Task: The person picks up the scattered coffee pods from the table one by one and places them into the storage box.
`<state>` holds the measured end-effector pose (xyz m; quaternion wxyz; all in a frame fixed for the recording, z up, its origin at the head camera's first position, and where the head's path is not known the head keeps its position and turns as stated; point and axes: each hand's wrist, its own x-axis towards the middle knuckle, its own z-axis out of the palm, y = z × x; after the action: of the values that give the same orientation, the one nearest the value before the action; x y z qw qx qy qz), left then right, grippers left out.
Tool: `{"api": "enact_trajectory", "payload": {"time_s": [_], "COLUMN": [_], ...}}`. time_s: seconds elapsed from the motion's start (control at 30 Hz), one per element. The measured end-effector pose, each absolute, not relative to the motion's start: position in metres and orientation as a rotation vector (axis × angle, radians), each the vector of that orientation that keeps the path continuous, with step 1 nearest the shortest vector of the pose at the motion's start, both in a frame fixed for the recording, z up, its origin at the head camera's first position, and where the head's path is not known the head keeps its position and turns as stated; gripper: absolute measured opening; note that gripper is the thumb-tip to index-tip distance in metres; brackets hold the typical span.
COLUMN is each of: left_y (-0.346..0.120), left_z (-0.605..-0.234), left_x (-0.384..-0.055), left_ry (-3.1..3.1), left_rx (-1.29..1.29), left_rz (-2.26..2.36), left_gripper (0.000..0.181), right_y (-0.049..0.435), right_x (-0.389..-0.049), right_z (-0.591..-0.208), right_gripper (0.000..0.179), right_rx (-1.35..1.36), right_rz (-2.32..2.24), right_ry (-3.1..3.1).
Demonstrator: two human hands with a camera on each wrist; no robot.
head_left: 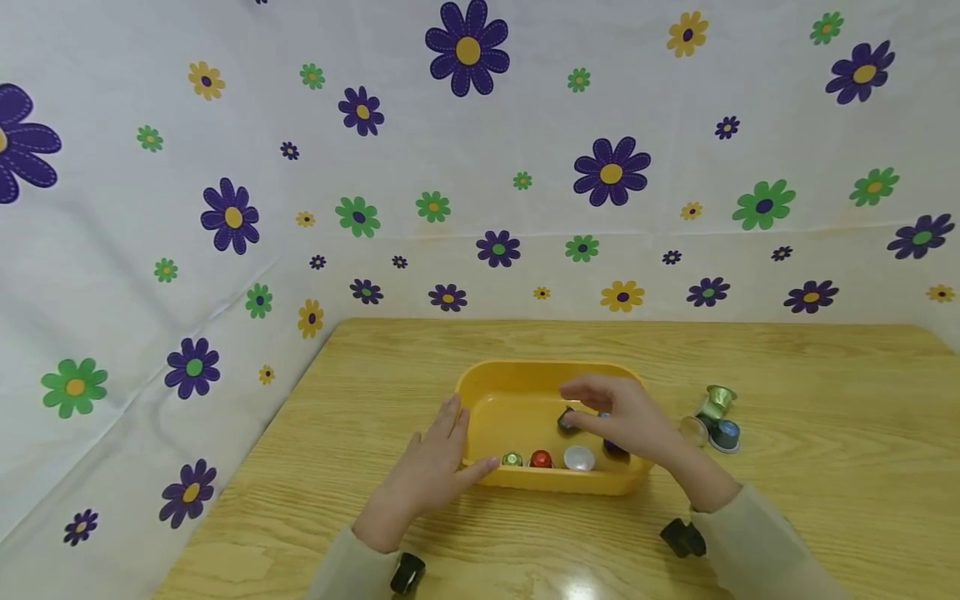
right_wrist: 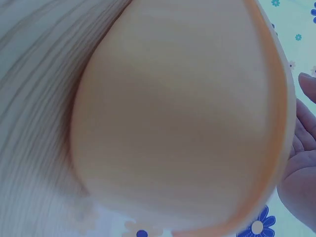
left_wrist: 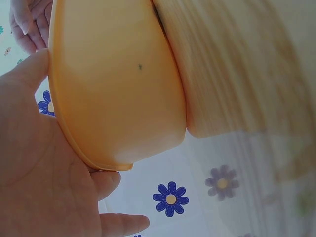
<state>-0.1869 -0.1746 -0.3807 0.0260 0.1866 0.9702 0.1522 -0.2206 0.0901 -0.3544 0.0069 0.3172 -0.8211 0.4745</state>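
A yellow plastic tray (head_left: 555, 481) stands on the table. My left hand (head_left: 422, 473) rests at its left end, fingers straight along the side and thumb over the front rim. My right hand (head_left: 636, 417) hovers inside the right half, thumb and forefinger apart. A dark coffee capsule (head_left: 566, 422) is by the thumb tip; whether they touch I cannot tell. Along the tray's front wall lie a green capsule (head_left: 512, 459), a red capsule (head_left: 541, 459) and a whitish capsule (head_left: 579, 458). A dark blue capsule (head_left: 615, 450) is partly hidden below my right hand.
Right of the tray, several capsules lie in a cluster: a light green capsule (head_left: 720, 398), a blue capsule (head_left: 725, 435), a cream-faced capsule (head_left: 694, 431) and a mostly hidden dark one. A flower-patterned white sheet (head_left: 525, 125) hangs behind and left of the wooden table (head_left: 840, 467).
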Motion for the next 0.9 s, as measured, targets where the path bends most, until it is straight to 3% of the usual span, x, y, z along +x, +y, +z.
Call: {"api": "enact_trajectory", "payload": {"time_s": [0.9], "left_y": [-0.177], "left_z": [-0.381], "left_x": [-0.186], "left_ry": [2.992], "left_rx": [0.559], "left_rz": [0.485], "left_gripper": [0.086], "right_y": [0.153], "right_x": [-0.21], "right_z": [-0.357], "right_gripper": [0.03], "right_rx": [0.792], "right_rz": [1.349], "right_ry": [-2.627]}}
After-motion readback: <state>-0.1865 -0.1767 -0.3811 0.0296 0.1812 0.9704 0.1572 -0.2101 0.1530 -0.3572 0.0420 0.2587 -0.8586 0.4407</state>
